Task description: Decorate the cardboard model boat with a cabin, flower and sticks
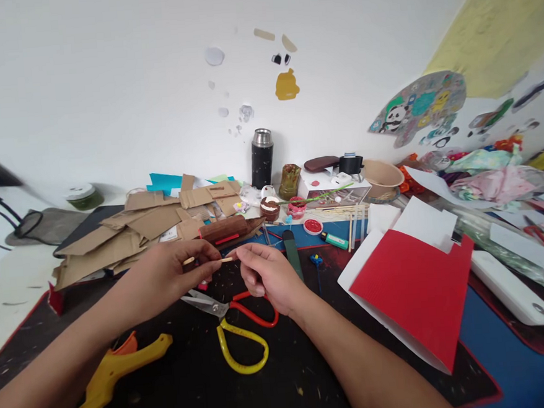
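Observation:
My left hand [165,275] is closed round a thin wooden stick [226,260], whose short end sticks out near its thumb. My right hand [270,275] pinches at the tip of that stick, its fingers curled; what lies between thumb and forefinger is mostly hidden. Just below both hands, scissors with one red and one yellow handle [246,368] lie spread on the dark mat. A yellow tool with an orange part [120,370] rests under my left forearm. Behind my left hand is a brown roll [225,229].
Cardboard pieces [147,225] are piled at the back left. A black thermos [262,158] stands by the wall, near small paint jars [269,210]. Red corrugated sheet [412,287] lies to the right, beside a white power strip [515,286]. A green-handled tool [292,252] lies behind my right hand.

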`<state>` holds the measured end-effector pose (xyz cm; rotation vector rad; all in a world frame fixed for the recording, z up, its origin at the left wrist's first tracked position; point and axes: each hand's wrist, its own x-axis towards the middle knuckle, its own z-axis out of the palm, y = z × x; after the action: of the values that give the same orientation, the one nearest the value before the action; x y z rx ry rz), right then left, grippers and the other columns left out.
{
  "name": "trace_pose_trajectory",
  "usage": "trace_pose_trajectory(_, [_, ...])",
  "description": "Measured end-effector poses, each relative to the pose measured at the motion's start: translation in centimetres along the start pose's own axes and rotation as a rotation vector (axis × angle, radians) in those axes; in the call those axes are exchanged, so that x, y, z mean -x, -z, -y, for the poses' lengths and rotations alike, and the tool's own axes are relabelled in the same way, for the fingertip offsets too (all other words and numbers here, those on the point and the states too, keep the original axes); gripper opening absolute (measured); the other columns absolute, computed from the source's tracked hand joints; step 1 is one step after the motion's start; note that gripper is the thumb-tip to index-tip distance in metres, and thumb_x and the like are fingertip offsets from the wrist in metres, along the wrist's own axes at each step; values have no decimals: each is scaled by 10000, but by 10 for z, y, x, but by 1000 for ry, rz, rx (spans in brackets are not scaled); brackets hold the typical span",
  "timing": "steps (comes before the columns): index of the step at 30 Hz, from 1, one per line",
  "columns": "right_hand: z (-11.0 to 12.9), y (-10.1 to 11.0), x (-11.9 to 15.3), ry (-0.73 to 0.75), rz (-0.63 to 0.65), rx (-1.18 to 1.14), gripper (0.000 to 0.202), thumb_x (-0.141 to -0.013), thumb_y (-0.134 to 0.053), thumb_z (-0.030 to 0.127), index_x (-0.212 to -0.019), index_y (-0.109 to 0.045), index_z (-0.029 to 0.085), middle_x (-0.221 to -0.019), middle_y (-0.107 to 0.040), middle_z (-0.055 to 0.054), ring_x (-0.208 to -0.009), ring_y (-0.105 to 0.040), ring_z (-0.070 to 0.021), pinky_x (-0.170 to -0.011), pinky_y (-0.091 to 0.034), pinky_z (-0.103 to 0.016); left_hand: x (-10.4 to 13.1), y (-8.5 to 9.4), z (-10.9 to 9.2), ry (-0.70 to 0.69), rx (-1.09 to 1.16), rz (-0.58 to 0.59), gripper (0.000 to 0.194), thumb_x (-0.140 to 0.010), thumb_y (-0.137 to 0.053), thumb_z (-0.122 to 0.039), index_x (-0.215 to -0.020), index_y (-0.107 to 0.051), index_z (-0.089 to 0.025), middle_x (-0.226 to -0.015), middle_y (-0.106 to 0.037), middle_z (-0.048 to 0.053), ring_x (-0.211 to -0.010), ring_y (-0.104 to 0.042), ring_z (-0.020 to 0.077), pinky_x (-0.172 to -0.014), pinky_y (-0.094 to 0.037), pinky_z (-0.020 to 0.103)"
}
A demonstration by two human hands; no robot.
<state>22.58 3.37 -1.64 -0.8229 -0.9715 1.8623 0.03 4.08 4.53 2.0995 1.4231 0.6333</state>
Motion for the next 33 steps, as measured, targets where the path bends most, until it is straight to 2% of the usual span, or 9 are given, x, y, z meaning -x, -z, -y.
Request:
trace_pose_trajectory(3, [-1, -1, 0, 11, -1, 51, 466, -827, -922, 606, -958, -729, 203, -540, -509, 110, -429, -327, -74, -429, -169, -259, -1, 0, -4, 10, -36, 52, 455, -934, -627, -696, -913, -842, -296, -809, -830, 36, -650, -696, 233, -596, -482, 320])
trace_pose_trajectory(7, [-4, -2, -1, 27, -33, 98, 439, -806, -928, 573, -938, -730, 205, -544, -498, 114, -439, -344, -76, -433, -183, -250, -1, -1, -8, 12, -31, 59, 446, -926, -626, -683, -929, -835, -289, -848, -846, 50, -695, -729, 248, -637, -499, 334])
trace_pose_trajectory(13, [-3, 0, -2, 42, -56, 113, 427, -802, -937, 557, -937, -742, 202, -529, -489, 119, -428, -351, -74, -444, -204, -252, 0, -1, 1, 29, 5, 44, 456, -929, -668, -696, -1013, -830, -278, -849, -849, 31, -692, -721, 233, -654, -515, 323])
trace_pose_trajectory(17, [-2, -1, -2, 58, -65, 102, 412, -802, -921, 547, -924, -738, 199, -513, -484, 127, -408, -344, -69, -433, -209, -251, 0, 0, 3, 67, 32, 88, 507, -932, -672, -733, -1062, -851, -277, -859, -852, 33, -752, -756, 254, -684, -532, 326])
trace_pose_trajectory(26, [-5, -4, -2, 22, -31, 145, 369, -798, -931, 481, -927, -720, 207, -562, -514, 119, -454, -357, -73, -439, -218, -237, -1, -2, -2, 62, 31, 36, 467, -951, -652, -682, -974, -836, -254, -771, -807, 21, -662, -678, 223, -637, -473, 319])
trace_pose_trajectory(33, [-8, -2, -3, 39, -24, 172, 315, -854, -900, 447, -933, -706, 211, -574, -511, 117, -468, -359, -77, -446, -244, -230, -3, -4, -2, 106, 54, 51, 482, -940, -654, -702, -936, -829, -253, -742, -805, 17, -687, -715, 240, -671, -488, 323])
